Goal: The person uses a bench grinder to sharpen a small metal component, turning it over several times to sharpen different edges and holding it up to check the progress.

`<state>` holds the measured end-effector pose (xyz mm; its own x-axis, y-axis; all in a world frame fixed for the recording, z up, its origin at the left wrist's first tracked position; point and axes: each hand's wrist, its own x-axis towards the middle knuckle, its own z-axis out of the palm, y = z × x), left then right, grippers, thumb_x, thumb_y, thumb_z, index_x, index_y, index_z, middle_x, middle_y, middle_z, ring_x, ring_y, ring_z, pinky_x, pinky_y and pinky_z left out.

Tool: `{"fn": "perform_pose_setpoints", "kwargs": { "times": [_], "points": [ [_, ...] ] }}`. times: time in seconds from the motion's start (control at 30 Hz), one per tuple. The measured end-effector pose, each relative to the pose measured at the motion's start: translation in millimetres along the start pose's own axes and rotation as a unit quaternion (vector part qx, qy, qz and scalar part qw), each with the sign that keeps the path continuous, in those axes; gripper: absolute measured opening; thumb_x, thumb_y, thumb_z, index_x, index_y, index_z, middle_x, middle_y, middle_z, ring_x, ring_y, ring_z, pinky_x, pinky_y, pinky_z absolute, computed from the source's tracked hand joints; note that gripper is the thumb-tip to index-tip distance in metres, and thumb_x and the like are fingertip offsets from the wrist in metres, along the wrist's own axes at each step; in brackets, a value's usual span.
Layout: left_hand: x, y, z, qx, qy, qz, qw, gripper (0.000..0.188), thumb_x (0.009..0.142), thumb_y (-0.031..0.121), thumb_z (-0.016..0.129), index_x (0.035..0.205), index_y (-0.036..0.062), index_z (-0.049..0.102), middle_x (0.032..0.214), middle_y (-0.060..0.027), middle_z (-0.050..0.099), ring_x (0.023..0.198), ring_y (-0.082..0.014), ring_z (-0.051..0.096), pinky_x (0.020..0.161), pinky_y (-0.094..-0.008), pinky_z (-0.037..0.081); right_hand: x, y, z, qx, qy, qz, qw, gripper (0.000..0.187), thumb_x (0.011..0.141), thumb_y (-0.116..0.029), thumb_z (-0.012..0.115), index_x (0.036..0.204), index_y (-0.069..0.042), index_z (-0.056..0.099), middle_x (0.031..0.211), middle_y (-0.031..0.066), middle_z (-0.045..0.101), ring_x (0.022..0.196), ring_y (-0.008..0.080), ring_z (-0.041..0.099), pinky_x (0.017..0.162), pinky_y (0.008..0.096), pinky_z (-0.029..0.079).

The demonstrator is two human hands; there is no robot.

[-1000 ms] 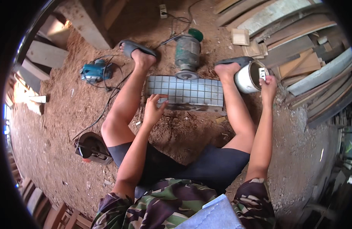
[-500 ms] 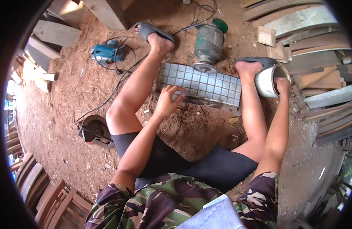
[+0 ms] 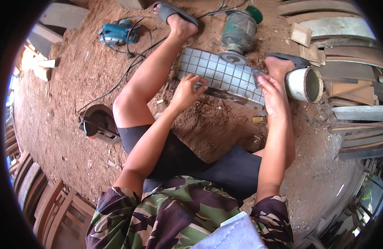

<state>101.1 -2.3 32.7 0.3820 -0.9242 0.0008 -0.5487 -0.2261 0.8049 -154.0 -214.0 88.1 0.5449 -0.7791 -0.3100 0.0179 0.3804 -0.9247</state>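
Between my bare legs lies a block topped with pale blue-white square tiles [image 3: 218,68]. My left hand [image 3: 187,92] is over the near-left edge of it, fingers curled in; a small greyish bit shows at the fingertips, too unclear to name. At the block's right end, my right hand [image 3: 272,93] pinches a small dark grey piece [image 3: 256,74], blurred, its kind unclear. Just right of that hand a white bucket [image 3: 294,85] lies tilted, its mouth facing right. Beyond the tiles rests a green bench grinder [image 3: 239,33] with a grey grinding wheel [image 3: 233,57] toward me.
A teal power planer [image 3: 116,33] with a black cord [image 3: 126,81] lies on the sawdust-covered ground at the far left. Left of my knee sits a circular saw [image 3: 99,120]. Curved wooden pieces [image 3: 349,54] are stacked at right, wooden frames [image 3: 65,218] at lower left.
My right hand has come out of the white bucket and moved left to the tiled block, with a dark grey piece in it. My left hand stays near the block's edge. The view has shifted slightly.
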Motion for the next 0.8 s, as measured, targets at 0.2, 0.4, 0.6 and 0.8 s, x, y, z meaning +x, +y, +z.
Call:
{"fn": "perform_pose_setpoints", "kwargs": {
  "times": [0.2,0.4,0.6,0.8],
  "points": [
    [0,-3,-2,-0.022,-0.019,-0.029,0.999,0.026,0.093,0.024,0.075,0.114,0.0094,0.074,0.116,-0.0179,0.068,0.114,-0.039,0.062,0.102,-0.0475,0.049,3,53,9,-0.266,0.047,-0.068,0.961,0.015,0.098,-0.014,0.075,0.105,-0.001,0.075,0.088,-0.003,0.071,0.081,0.0045,0.063,0.072,0.0221,0.049],
    [1,-3,3,-0.012,-0.025,-0.025,0.999,0.026,0.093,0.025,0.076,0.114,0.01,0.074,0.117,-0.0186,0.068,0.115,-0.0395,0.062,0.101,-0.0482,0.049,14,59,3,-0.254,0.082,-0.11,0.957,0.012,0.096,-0.008,0.076,0.101,0.001,0.07,0.09,0.0033,0.072,0.081,0.0068,0.065,0.074,0.0227,0.051],
    [2,-2,6,-0.011,-0.031,-0.014,0.999,0.026,0.092,0.025,0.075,0.114,0.0098,0.074,0.113,-0.0184,0.069,0.112,-0.0402,0.064,0.1,-0.048,0.05,48,78,1,-0.321,0.109,-0.16,0.927,0.021,0.095,-0.01,0.077,0.11,0.0,0.067,0.097,0.0097,0.078,0.088,0.0103,0.07,0.079,0.0262,0.052],
    [0,-2,1,0.001,-0.028,-0.022,0.999,0.026,0.092,0.025,0.076,0.112,0.0088,0.075,0.112,-0.0187,0.069,0.111,-0.0391,0.064,0.099,-0.0471,0.051,71,95,-1,-0.296,0.084,-0.148,0.94,0.023,0.1,-0.015,0.072,0.115,0.003,0.067,0.099,0.0043,0.074,0.09,0.0099,0.067,0.085,0.0246,0.051]
  ]
}}
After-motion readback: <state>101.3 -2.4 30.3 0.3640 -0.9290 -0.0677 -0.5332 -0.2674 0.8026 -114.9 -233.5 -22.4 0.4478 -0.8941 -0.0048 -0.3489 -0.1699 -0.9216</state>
